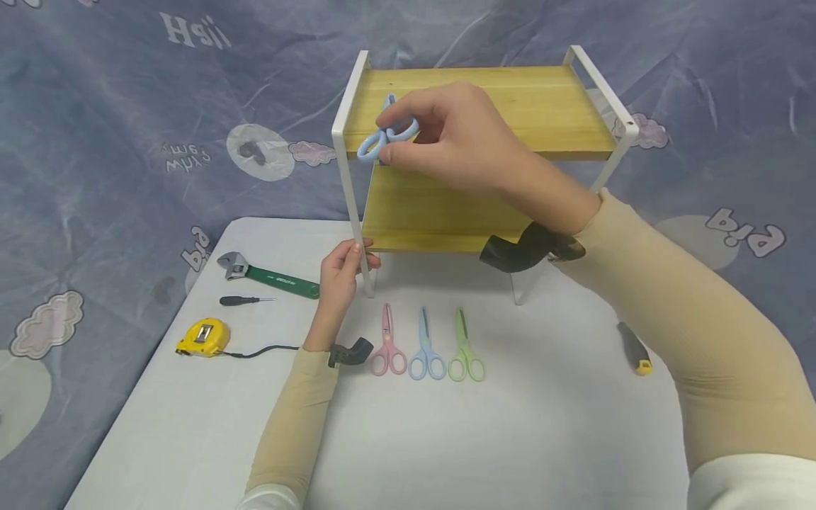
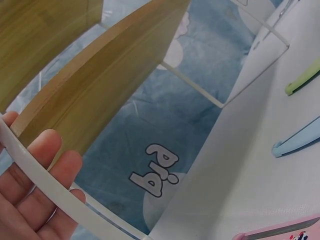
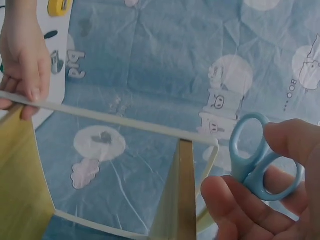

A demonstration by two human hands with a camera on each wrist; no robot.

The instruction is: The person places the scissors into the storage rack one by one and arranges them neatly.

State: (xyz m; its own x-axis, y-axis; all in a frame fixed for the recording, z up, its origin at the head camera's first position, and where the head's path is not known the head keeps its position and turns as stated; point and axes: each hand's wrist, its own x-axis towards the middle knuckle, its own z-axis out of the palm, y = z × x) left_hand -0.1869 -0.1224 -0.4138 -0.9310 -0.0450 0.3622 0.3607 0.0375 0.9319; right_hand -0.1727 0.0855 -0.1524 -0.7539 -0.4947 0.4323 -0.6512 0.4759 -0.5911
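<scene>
In the head view my right hand (image 1: 459,138) pinches light blue scissors (image 1: 382,137) by their handles, above the left part of a wooden shelf's top board (image 1: 497,92). The right wrist view shows the scissors' ring handles (image 3: 241,167) between thumb and fingers; their blades are hidden there. Lower down, my left hand (image 1: 340,276) holds the shelf's white front left leg (image 1: 349,195), near the lower board (image 1: 433,212). Pink scissors (image 1: 387,341), another blue pair (image 1: 425,346) and green scissors (image 1: 464,344) lie in a row on the table before the shelf.
On the left of the white table (image 1: 191,432) lie a green-handled adjustable wrench (image 1: 280,280), a small dark screwdriver (image 1: 239,300) and a yellow tape measure (image 1: 205,336) with a black cord. A dark utility knife (image 1: 634,348) lies at right. A patterned blue cloth (image 1: 159,142) hangs behind.
</scene>
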